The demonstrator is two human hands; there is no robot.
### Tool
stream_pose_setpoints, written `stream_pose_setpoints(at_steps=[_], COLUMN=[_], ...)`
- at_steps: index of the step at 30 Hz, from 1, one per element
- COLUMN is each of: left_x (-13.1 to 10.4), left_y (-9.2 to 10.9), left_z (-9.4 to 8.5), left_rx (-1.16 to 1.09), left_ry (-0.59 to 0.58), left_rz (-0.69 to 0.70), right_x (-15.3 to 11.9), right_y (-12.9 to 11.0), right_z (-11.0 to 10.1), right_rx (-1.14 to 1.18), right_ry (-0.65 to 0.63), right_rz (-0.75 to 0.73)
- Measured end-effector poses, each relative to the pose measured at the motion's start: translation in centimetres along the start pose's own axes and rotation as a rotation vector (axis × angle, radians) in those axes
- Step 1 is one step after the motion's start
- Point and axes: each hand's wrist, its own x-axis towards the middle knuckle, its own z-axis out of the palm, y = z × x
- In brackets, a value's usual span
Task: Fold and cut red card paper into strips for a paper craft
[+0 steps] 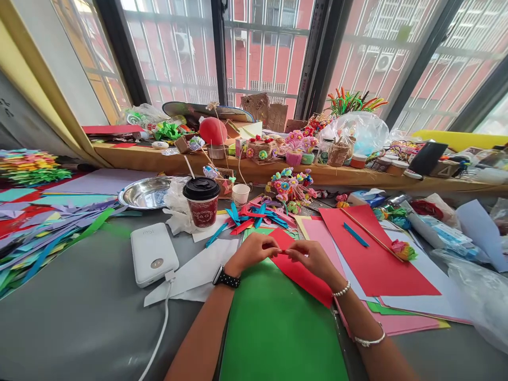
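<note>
My left hand (255,254) and my right hand (311,257) meet over the middle of the table. Between their pinched fingertips is a small red paper piece (283,252). Beneath them a red paper strip (304,276) lies slanted across a green board (283,333). Just beyond my hands is a pile of folded blue and red paper strips (257,214). The far end of the small piece is hidden by my fingers.
A dark-lidded cup (201,203) and a white power bank (154,254) with a cable stand left. Red sheets (381,254) and a stick with a paper flower (402,250) lie right. A steel plate (146,193) and paper strips (51,238) are further left.
</note>
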Motion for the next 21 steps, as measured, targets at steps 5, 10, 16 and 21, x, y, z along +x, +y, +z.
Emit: stream_pose_setpoints(at_steps=[5, 10, 16, 21], left_x=[-0.1, -0.6, -1.0, -0.5], left_y=[-0.8, -1.8, -1.4, -2.7], left_z=[-0.9, -2.5, -2.4, -1.7], left_rx=[0.13, 0.378, 0.561, 0.777], left_ry=[0.053, 0.472, 0.959, 0.714], left_rz=[-0.048, -0.176, -0.096, -0.215], right_x=[0.1, 0.2, 0.2, 0.2], right_y=[1.3, 2.7, 2.4, 2.6], right_z=[-1.0, -2.3, -2.2, -1.8], right_rx=[0.039, 0.105, 0.042, -0.04], right_ry=[0.108, 0.409, 0.453, 0.383], right_rz=[0.067, 0.147, 0.15, 0.131])
